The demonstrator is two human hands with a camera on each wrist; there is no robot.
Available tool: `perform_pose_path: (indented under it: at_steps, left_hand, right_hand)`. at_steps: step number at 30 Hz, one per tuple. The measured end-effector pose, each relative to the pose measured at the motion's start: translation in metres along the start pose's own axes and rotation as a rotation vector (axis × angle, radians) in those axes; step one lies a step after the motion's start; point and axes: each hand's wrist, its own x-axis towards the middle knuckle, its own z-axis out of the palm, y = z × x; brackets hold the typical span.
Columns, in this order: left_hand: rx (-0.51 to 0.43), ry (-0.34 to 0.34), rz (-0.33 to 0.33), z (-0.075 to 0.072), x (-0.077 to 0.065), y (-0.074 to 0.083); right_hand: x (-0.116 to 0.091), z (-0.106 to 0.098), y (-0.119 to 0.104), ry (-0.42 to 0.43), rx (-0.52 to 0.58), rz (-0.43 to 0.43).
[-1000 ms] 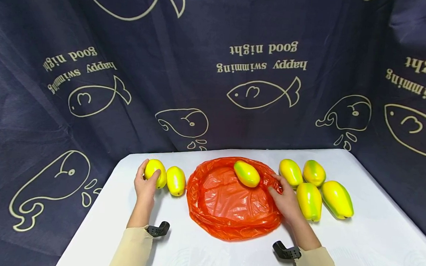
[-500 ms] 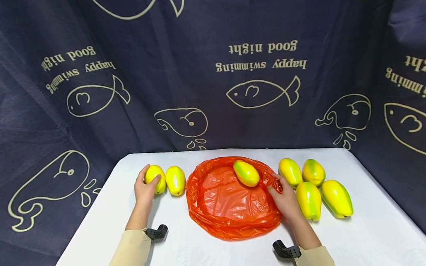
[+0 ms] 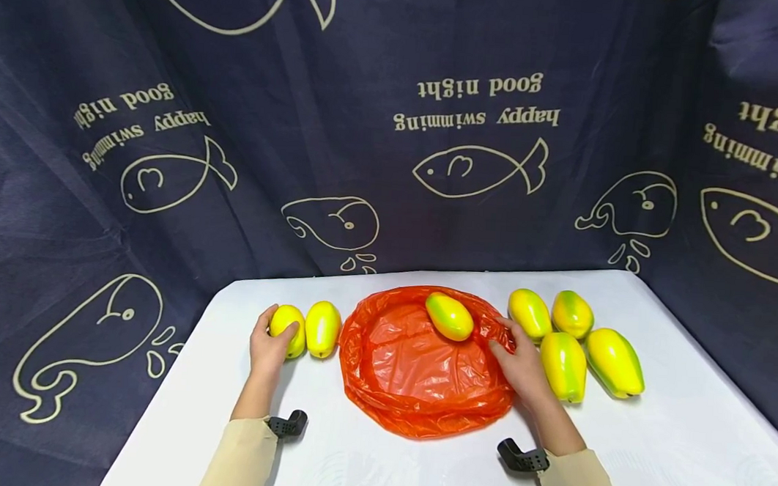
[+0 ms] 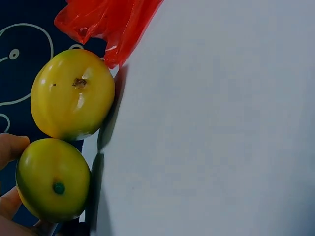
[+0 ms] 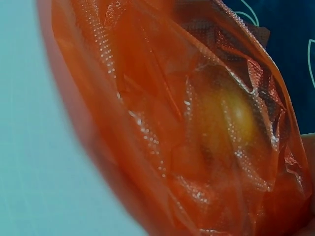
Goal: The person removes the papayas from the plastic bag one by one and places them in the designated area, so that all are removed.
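Note:
My left hand (image 3: 270, 345) grips a yellow-green papaya (image 3: 287, 331) between thumb and fingers at the left of the table. Right beside it lies a second papaya (image 3: 322, 329), close to the bag's left edge. In the left wrist view, the gripped papaya (image 4: 54, 179) shows a green nub at its end. A red plastic bag (image 3: 416, 362) lies spread with its mouth facing up in the middle. One papaya (image 3: 450, 317) rests inside, near the back right rim. My right hand (image 3: 520, 361) holds the bag's right rim. The bag film (image 5: 147, 147) fills most of the right wrist view.
Several more papayas (image 3: 564, 367) lie grouped to the right of the bag, close to my right hand. They stand on a white-covered table (image 3: 364, 469). A dark blue curtain (image 3: 369, 124) with fish and whale drawings hangs behind and at both sides.
My left hand brought the papaya down toward me, then slightly right against its neighbour, which shifted a little right. The right hand and the bag stayed still.

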Motion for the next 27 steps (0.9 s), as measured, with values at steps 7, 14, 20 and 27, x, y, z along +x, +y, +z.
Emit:
perform_pose_path:
  at_steps: [7,14,20,27]
  left_hand:
    - [0.018,-0.018,0.006,-0.0007,-0.0012,0.0005]
    - [-0.01,-0.012,0.01,-0.0022,-0.0022,-0.0012]
    - [0.003,-0.003,0.009,-0.0028,-0.0017,-0.0035]
    - [-0.033,0.012,-0.012,-0.0037,-0.0023,0.0007]
  right_hand:
    - [0.0007,0.0013,0.0015,0.009,0.007,0.011]
    - [0.0006,0.0016,0.0017,0.017,0.021,-0.017]
    - [0.0012,0.001,0.0019,0.021,0.028,-0.011]
    - [0.0013,-0.0002,0.0018,0.027,0.074,-0.055]
